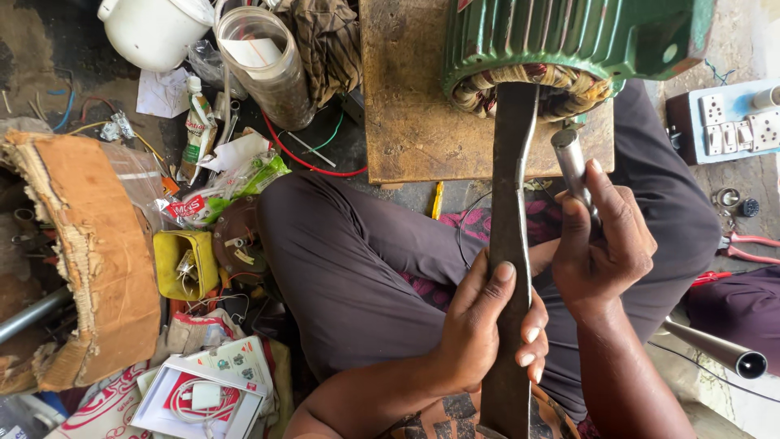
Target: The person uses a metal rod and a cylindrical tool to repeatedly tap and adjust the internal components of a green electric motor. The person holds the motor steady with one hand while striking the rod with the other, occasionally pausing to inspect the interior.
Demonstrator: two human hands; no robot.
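Left hand (487,325): its fingers are wrapping closed around the near part of the flat metal bar (510,244), which is running away from the person's lap to the motor.
Right hand (605,244): its fingers are closing around a short steel rod (571,162), held just right of the bar and tilted toward the motor's mouth.
Bar tip: it is resting at or in the copper winding (528,85) of the green motor stator (569,36); I cannot tell how deep.
Slip risk: if the bar skids, its edge is likely gouging the winding or jumping toward the right hand's knuckles.
Rod risk: a glancing strike is likely throwing the rod off the narrow bar onto the left thumb.
Room, right: tight, with pliers (747,244) and a switchboard (731,122) lying near.
Room, left: crowded by a yellow box (183,264) and a torn carton (97,252).
Far edge: the wooden board (406,97) under the motor is ending close to the knees.
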